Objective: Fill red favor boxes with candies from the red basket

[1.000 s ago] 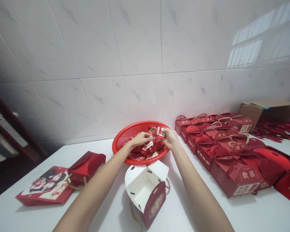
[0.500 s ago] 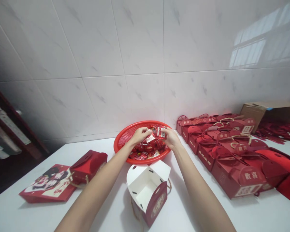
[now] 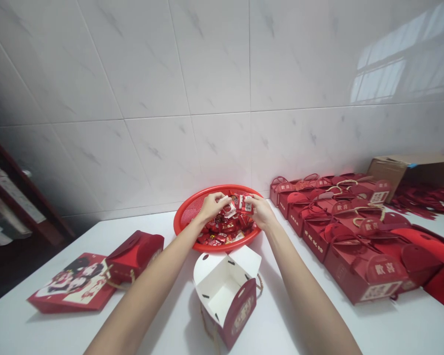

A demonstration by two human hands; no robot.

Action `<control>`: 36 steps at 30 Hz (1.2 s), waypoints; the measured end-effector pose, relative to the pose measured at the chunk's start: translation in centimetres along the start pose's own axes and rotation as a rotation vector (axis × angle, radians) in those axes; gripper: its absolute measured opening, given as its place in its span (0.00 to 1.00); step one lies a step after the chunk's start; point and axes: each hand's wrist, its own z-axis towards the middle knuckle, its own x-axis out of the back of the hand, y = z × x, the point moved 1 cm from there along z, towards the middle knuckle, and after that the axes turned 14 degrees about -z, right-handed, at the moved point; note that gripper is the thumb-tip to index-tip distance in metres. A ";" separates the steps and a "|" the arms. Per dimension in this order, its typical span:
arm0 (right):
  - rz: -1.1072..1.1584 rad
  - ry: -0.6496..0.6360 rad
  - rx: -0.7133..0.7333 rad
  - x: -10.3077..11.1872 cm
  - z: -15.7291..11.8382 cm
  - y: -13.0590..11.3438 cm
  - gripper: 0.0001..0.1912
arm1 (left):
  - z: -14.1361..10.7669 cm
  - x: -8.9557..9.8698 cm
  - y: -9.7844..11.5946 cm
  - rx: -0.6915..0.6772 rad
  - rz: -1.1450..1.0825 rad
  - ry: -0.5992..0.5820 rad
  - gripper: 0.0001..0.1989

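Over a red plastic basket point(image 3: 187, 211) of wrapped candies point(image 3: 227, 228), my left hand point(image 3: 212, 206) pinches a red and white wrapped candy point(image 3: 229, 210). My right hand point(image 3: 259, 209) has its fingers closed on another wrapped candy point(image 3: 248, 203) at the basket's right side. The two hands are a small gap apart, with candy wrappers between them. In front of the basket an open red box point(image 3: 240, 310) with a white inside and rope handles stands with its flaps up; its visible inside holds nothing.
Closed red boxes point(image 3: 358, 266) stand in rows on the right of the white table point(image 3: 281, 315). Behind them is a cardboard box point(image 3: 388, 172) near a pile of red strips point(image 3: 422, 199). A small red box point(image 3: 136, 254) and a flat printed box point(image 3: 74, 283) lie left.
Both hands stay over the basket with small finger movements. The candy at my left fingers has turned slightly, and the one at my right fingertips now shows more of its white label.
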 end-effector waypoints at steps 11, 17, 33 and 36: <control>-0.051 -0.024 0.051 -0.4 -0.2 0.1 0.08 | -0.1 -0.5 0.6 -0.016 -0.124 -0.049 0.23; -0.089 -0.060 0.055 -0.6 -0.4 0.2 0.10 | -0.4 -0.4 1.2 0.018 -0.229 -0.033 0.25; 0.048 0.104 0.154 0.1 1.0 1.1 0.11 | -0.7 -0.9 1.7 0.206 -0.409 -0.255 0.24; 0.051 0.082 0.149 0.1 0.9 1.1 0.12 | -0.6 -0.8 1.6 0.156 -0.398 -0.239 0.24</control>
